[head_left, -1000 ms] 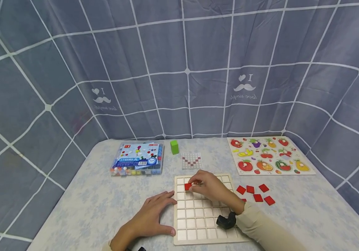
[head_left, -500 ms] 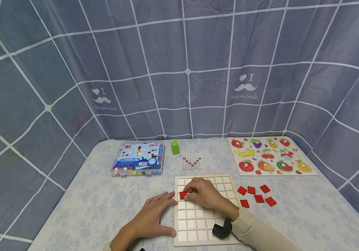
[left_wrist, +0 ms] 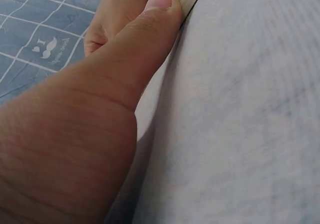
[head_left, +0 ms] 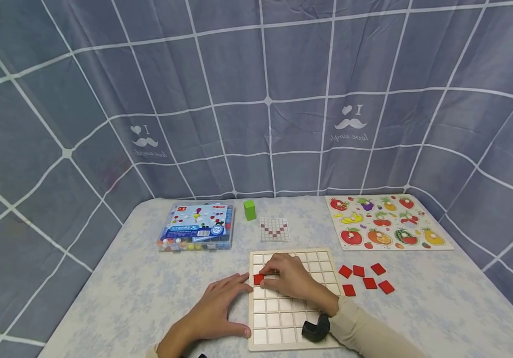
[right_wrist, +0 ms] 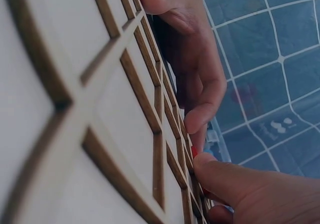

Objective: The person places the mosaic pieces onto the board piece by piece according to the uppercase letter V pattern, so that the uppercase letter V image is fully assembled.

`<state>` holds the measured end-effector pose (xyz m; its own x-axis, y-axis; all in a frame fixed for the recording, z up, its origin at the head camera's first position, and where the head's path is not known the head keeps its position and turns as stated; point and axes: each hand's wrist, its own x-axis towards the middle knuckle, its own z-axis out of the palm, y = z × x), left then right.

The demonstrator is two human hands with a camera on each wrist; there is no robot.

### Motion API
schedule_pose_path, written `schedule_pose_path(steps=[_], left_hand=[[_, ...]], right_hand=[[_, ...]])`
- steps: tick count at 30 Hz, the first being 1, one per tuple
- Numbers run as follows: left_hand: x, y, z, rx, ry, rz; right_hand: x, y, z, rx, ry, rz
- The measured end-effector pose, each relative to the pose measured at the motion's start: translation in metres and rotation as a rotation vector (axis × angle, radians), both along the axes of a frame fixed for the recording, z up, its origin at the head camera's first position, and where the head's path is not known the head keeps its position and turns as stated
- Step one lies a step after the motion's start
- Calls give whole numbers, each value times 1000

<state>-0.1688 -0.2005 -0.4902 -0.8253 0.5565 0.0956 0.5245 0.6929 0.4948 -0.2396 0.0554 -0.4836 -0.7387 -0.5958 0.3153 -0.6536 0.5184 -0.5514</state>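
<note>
A wooden grid board point(head_left: 294, 344) with square recesses lies on the table. My right hand point(head_left: 291, 279) is over its upper part, thumb and fingertips at the right side of a red square tile point(head_left: 258, 280). The tile is in the left column, in the third row from the top. In the right wrist view, the right thumb point(right_wrist: 220, 176) presses close to a sliver of red on the board. My left hand point(head_left: 220, 308) lies spread beside the board, its fingertips and thumb at the left edge. The left wrist view shows the left thumb point(left_wrist: 155, 23) against the board's side.
Several loose red tiles point(head_left: 369, 283) lie right of the board. Behind it is a small pattern card point(head_left: 275, 229) with a V of red squares. A green block point(head_left: 249, 210), a plastic case point(head_left: 195, 226) of coloured parts and a fruit puzzle point(head_left: 386, 223) stand farther back.
My right hand has carried the red tile left and toward me, from the second column to the left column. The left hand has stayed at the board's edge.
</note>
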Motion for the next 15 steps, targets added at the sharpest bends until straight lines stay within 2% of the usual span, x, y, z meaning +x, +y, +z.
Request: schedule_pose_path(steps=[5, 15], left_hand=[[0, -1, 1, -2, 16, 3], [1, 0, -1, 22, 2, -5]], right_hand=[[-1, -3, 1, -1, -10, -12], [-1, -2, -1, 17, 13, 0]])
